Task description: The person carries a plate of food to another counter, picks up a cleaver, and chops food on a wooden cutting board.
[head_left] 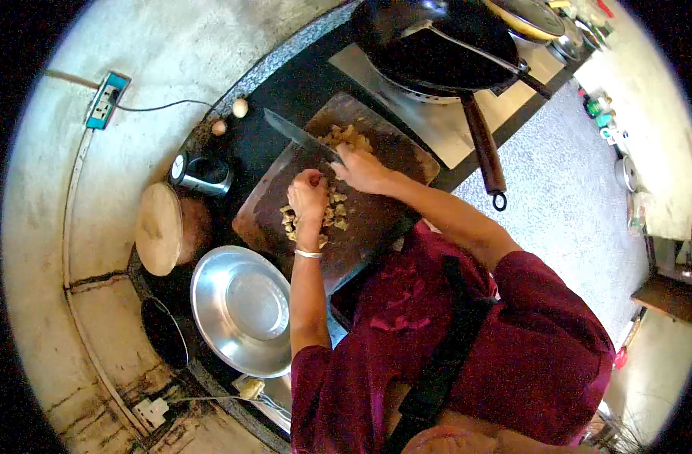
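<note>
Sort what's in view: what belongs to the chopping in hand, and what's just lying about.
In use:
knife, in the right hand
chopping board
chopped pieces, by the left hand

Probably just lying about:
metal basin
wok
two egg-like objects
power strip

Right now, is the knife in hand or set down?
In hand: the right hand grips one end of the knife, the rest jutting past the cutting board.
</note>
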A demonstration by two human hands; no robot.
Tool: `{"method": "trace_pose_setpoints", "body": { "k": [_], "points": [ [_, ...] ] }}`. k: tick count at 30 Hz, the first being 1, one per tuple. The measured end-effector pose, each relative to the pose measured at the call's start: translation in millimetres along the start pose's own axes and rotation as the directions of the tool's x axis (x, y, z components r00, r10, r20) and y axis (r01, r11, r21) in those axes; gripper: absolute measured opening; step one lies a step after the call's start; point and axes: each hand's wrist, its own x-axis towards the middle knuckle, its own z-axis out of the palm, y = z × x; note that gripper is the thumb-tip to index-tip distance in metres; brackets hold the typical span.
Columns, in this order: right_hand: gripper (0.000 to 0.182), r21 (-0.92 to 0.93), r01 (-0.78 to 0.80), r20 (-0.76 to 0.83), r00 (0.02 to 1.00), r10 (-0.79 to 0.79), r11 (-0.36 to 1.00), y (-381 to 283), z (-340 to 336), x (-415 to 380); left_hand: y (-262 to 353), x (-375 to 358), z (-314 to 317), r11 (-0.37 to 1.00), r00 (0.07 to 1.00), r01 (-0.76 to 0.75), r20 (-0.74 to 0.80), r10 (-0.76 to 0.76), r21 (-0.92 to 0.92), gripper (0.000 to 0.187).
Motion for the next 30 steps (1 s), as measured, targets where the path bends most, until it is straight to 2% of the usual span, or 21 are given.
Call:
{"method": "trace_pose_setpoints", "body": {
  "k": [2,4,5,6,8,10,12,14,15,16,18,19,20,22,23,24,25,27,28,29,30],
  "points": [
    [0.036,0.03,0.057,0.02,0.998,-0.057,0.998,17.3,7.0,-0.6,8.0,-5.9,-7.4,0.999,0.995,-0.051,-0.084,0.051,0.012,0.01],
    [0.036,0.02,0.177,-0.072,0.982,-0.175,0.984,11.0,-4.4,-17.6,8.1,-5.0,-7.3,0.998,0.994,-0.062,-0.09,0.059,-0.025,0.01],
    [0.037,0.018,0.111,0.038,0.993,-0.111,0.994,5.2,-15.6,-26.4,9.7,-4.6,-4.6,0.997,0.995,-0.066,-0.082,0.063,-0.033,0.01],
    [0.037,0.013,0.107,0.041,0.993,-0.107,0.994,2.5,-23.6,-31.7,9.9,-4.1,-3.7,0.998,0.996,-0.039,-0.088,0.035,-0.048,0.01],
    [0.036,0.011,0.025,0.166,0.986,-0.027,1.0,0.5,-28.6,-38.4,5.1,-5.6,-5.1,0.999,0.995,0.005,-0.104,-0.011,-0.051,0.01],
    [0.033,-0.002,0.023,0.153,0.988,-0.022,1.0,5.7,-25.5,-43.1,3.2,-2.2,-5.0,0.976,0.989,-0.077,-0.137,0.05,-0.204,0.01],
    [0.032,-0.008,0.06,0.06,0.996,-0.06,0.998,14.0,-26.1,-48.6,5.1,-0.1,-2.8,0.976,0.996,-0.061,-0.08,0.045,-0.211,0.013],
    [0.031,-0.002,0.048,0.049,0.998,-0.048,0.999,18.6,-32.4,-53.5,6.9,-0.1,-0.6,0.894,0.994,-0.106,-0.056,0.09,-0.436,0.017],
    [0.031,0.013,0.045,0.037,0.998,-0.045,0.999,16.4,-34.3,-54.1,3.8,1.7,-0.2,0.889,0.985,-0.172,-0.09,0.148,-0.423,0.017],
    [0.031,0.018,0.05,0.042,0.998,-0.051,0.999,13.5,-36.8,-54.4,-2.0,1.3,-3.5,0.893,0.986,-0.168,-0.092,0.142,-0.418,0.017],
    [0.03,0.087,-0.019,0.113,0.994,0.009,0.996,9.6,-44.4,-58.6,-11.7,0.9,-12.0,0.907,0.973,-0.186,-0.198,0.117,-0.379,0.016],
    [0.031,0.05,0.028,0.103,0.994,-0.033,0.998,10.0,-44.3,-60.8,-13.1,-0.9,-22.0,0.919,0.982,-0.135,-0.173,0.075,-0.37,0.018],
    [0.031,0.047,0.019,0.098,0.995,-0.023,0.999,13.8,-42.6,-63.9,-12.4,-5.7,-29.7,0.948,0.991,-0.021,-0.129,-0.021,-0.317,0.021],
    [0.033,-0.064,0.121,0.149,0.983,-0.111,0.991,14.8,-34.1,-64.6,-16.9,-23.2,-36.0,0.953,0.997,-0.072,-0.047,0.061,-0.295,0.024],
    [0.034,-0.088,0.066,0.213,0.976,-0.046,0.994,15.4,-33.3,-64.5,-17.1,-29.3,-36.0,0.963,0.994,-0.111,-0.036,0.106,-0.247,0.028],
    [0.034,-0.086,0.068,0.215,0.975,-0.048,0.994,16.4,-33.3,-64.9,-9.2,-34.5,-36.9,0.968,0.988,-0.153,-0.02,0.152,-0.201,0.032],
    [0.034,-0.11,0.098,0.173,0.982,-0.078,0.989,18.8,-34.6,-64.9,-6.3,-37.2,-37.1,0.979,0.984,-0.17,0.028,0.174,-0.11,0.038],
    [0.035,-0.137,0.128,0.14,0.984,-0.109,0.982,25.2,-36.3,-64.7,0.9,-39.3,-32.6,0.977,0.98,-0.191,0.039,0.196,-0.096,0.041],
    [0.035,-0.141,0.095,0.118,0.99,-0.078,0.985,28.2,-36.0,-61.6,3.7,-40.1,-31.0,0.974,0.975,-0.213,0.047,0.217,-0.078,0.044],
    [0.035,-0.144,0.063,0.094,0.994,-0.05,0.988,28.7,-35.4,-58.5,6.3,-40.2,-30.0,0.953,0.953,-0.302,-0.015,0.302,-0.028,0.043],
    [0.035,-0.143,0.072,0.097,0.994,-0.059,0.987,27.7,-35.5,-57.1,7.2,-40.1,-28.5,0.954,0.954,-0.299,-0.022,0.298,-0.024,0.043]
  ]
}}
